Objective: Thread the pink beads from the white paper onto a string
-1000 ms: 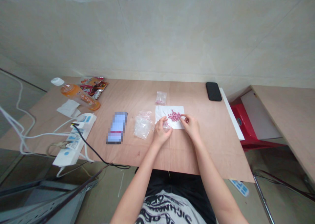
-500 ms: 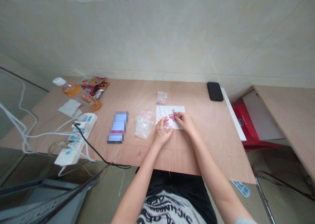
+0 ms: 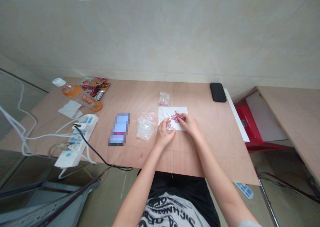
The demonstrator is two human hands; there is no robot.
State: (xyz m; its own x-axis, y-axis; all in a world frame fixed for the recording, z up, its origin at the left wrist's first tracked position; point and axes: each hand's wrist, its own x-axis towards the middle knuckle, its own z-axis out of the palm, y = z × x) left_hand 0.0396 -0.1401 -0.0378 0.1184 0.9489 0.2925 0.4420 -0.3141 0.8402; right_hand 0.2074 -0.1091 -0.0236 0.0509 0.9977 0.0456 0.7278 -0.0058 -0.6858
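Observation:
Several small round pink beads or tablets [image 3: 175,116] lie in a loose heap on a white sheet of paper [image 3: 163,112]; I cannot tell which they are. My left hand [image 3: 164,134] is closed on a small clear plastic bag [image 3: 171,126] at the paper's lower left. At the right side of the heap, my right hand [image 3: 189,123] has its thumb and fingertips pinched together among the pink pieces. Whatever sits between those fingertips is too small to make out. Behind the paper stands another small clear bag [image 3: 164,99] with some pink pieces in its bottom.
Clear plastic bags [image 3: 145,127] lie left of the paper, beside a lit phone [image 3: 120,128]. Further left are a power strip [image 3: 76,143] with cables, an orange drink bottle [image 3: 81,96], a tissue [image 3: 70,109] and snack packets [image 3: 96,86]. A black phone [image 3: 218,92] lies back right.
Both hands stay almost in the same place. The whole view has shifted very slightly.

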